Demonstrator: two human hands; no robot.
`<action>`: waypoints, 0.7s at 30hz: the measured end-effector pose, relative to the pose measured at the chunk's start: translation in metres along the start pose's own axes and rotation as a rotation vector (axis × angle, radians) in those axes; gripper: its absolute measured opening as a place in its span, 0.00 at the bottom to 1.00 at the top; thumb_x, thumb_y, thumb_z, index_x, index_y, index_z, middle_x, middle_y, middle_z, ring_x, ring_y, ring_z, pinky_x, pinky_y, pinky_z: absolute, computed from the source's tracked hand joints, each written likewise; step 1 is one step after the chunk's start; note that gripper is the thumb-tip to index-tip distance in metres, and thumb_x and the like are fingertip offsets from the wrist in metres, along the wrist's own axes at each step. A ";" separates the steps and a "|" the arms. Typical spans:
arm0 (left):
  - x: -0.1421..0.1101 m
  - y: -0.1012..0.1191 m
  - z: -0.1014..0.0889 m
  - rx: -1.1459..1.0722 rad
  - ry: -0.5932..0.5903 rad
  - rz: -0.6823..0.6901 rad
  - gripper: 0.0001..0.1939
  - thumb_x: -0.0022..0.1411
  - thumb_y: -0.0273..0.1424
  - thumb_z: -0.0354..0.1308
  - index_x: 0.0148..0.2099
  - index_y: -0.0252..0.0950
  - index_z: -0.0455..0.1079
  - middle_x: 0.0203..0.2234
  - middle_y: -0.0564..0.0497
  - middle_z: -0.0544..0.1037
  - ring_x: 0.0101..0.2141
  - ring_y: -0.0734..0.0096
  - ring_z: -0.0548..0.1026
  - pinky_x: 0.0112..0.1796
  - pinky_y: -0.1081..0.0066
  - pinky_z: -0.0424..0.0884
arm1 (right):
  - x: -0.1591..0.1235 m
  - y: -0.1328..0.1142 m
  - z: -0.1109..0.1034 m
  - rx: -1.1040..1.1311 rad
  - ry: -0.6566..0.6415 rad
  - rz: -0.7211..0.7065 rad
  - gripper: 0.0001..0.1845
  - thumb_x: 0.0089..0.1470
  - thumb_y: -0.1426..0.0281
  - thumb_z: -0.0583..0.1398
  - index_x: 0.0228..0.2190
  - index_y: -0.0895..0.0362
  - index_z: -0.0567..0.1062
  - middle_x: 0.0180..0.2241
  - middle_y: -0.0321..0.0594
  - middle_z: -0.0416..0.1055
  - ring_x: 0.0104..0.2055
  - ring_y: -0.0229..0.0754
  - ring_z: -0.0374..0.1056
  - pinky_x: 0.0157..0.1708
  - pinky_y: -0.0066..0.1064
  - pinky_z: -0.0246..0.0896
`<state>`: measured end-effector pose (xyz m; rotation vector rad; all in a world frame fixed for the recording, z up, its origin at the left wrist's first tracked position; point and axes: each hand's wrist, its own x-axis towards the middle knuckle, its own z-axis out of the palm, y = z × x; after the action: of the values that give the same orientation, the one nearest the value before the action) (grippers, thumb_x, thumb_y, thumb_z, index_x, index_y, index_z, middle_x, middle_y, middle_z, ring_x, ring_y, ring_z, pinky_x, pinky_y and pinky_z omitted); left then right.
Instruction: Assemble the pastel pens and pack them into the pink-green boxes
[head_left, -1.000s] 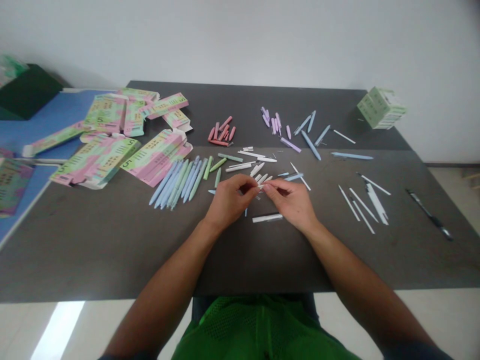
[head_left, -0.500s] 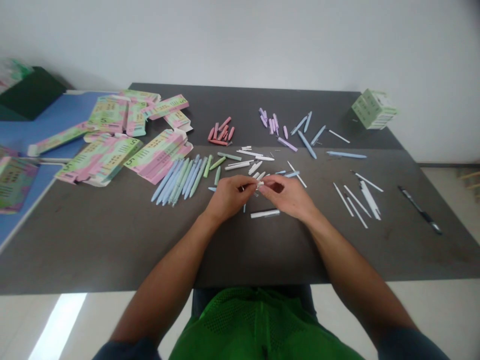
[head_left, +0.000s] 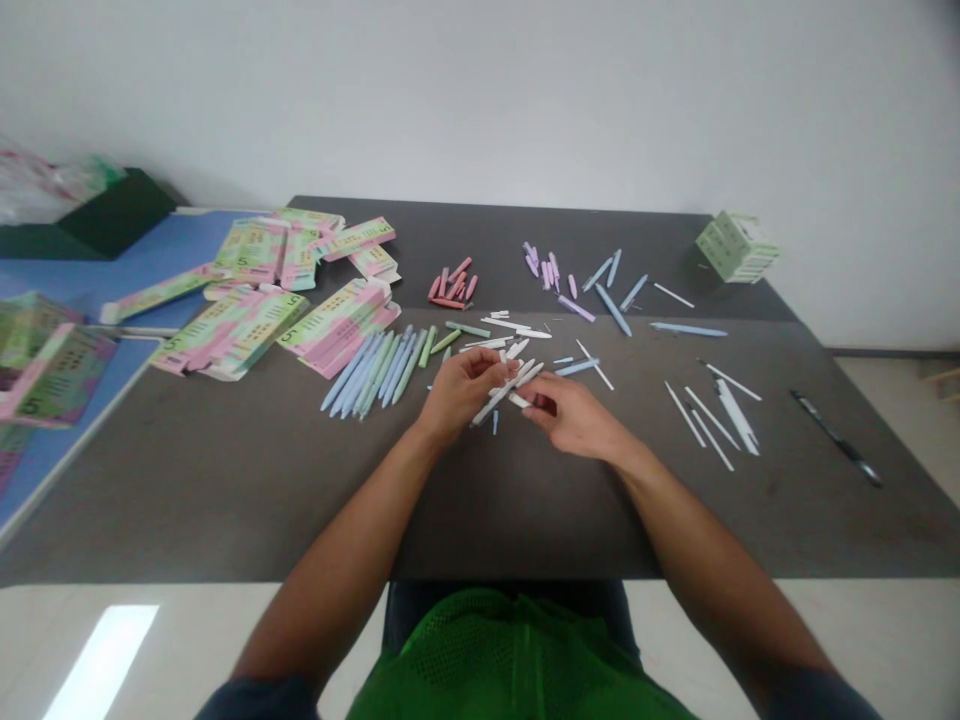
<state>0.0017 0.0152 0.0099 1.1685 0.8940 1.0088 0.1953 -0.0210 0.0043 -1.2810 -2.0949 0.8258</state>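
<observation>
My left hand point(head_left: 463, 392) is closed on a white pen barrel point(head_left: 493, 402), which slants from lower left to upper right in front of the fingers. A short white pen piece point(head_left: 518, 400) is pinched in my right hand point(head_left: 579, 412), close beside the barrel. Fingers hide part of both pieces. Just beyond the hands lie loose white pen parts point(head_left: 534, 334). To the left of my left hand, blue and green pens point(head_left: 375, 370) lie side by side in a row. A light blue pen part point(head_left: 577, 367) rests by my right hand.
Pink-green boxes point(head_left: 259, 330) crowd the left side. Red pieces point(head_left: 453, 287), purple pieces point(head_left: 551, 270) and blue barrels point(head_left: 613, 310) lie farther back. White refills point(head_left: 705, 420), a black pen point(head_left: 836, 437) and a green box point(head_left: 738, 247) are on the right.
The white barrel that lay on the table in front of my hands is now in my left hand. My hands have moved slightly apart, and the camera view has shifted a little.
</observation>
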 end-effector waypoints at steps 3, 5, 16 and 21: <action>-0.002 0.000 -0.002 -0.041 -0.006 0.008 0.16 0.55 0.41 0.69 0.36 0.33 0.77 0.38 0.45 0.82 0.37 0.67 0.79 0.39 0.68 0.73 | 0.003 0.000 -0.001 0.168 0.125 0.090 0.08 0.56 0.70 0.62 0.39 0.55 0.76 0.33 0.36 0.71 0.33 0.39 0.65 0.34 0.32 0.61; -0.002 -0.001 -0.002 -0.056 -0.006 0.002 0.16 0.54 0.42 0.69 0.36 0.34 0.78 0.38 0.45 0.82 0.37 0.66 0.78 0.40 0.67 0.73 | 0.004 -0.002 0.000 0.248 0.142 0.101 0.08 0.56 0.68 0.62 0.39 0.54 0.77 0.33 0.36 0.71 0.33 0.39 0.66 0.35 0.32 0.62; -0.002 -0.006 0.000 -0.113 -0.038 0.001 0.14 0.51 0.39 0.73 0.37 0.35 0.82 0.35 0.47 0.84 0.35 0.68 0.78 0.45 0.64 0.73 | 0.003 -0.010 0.005 0.371 0.154 0.104 0.09 0.55 0.65 0.64 0.38 0.55 0.77 0.31 0.36 0.71 0.32 0.38 0.65 0.33 0.31 0.62; -0.003 -0.003 0.000 0.020 -0.026 0.027 0.15 0.52 0.39 0.71 0.39 0.34 0.82 0.34 0.46 0.84 0.35 0.65 0.79 0.44 0.63 0.74 | 0.003 -0.009 0.006 0.434 0.181 0.106 0.13 0.55 0.62 0.65 0.40 0.55 0.79 0.33 0.36 0.72 0.33 0.38 0.66 0.35 0.31 0.63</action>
<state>0.0015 0.0116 0.0068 1.2112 0.8717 1.0068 0.1845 -0.0224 0.0076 -1.1827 -1.6058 1.0946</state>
